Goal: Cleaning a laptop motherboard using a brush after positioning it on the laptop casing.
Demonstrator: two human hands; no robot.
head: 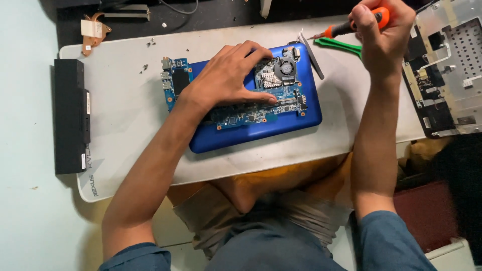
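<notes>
Your left hand (228, 75) lies flat and open on the blue circuit board (236, 103), which sits in the blue laptop shell (261, 131) at the centre. Your right hand (384, 35), upper right, is closed around an orange screwdriver (351, 27). You seem between screws; the tip must next meet a screw exactly.

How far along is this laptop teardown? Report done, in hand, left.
Done: keyboard panel and black battery lie aside. In hand: left hand presses the circuit board; right hand holds an orange screwdriver. Left: board and fan sit in the blue shell.
</notes>
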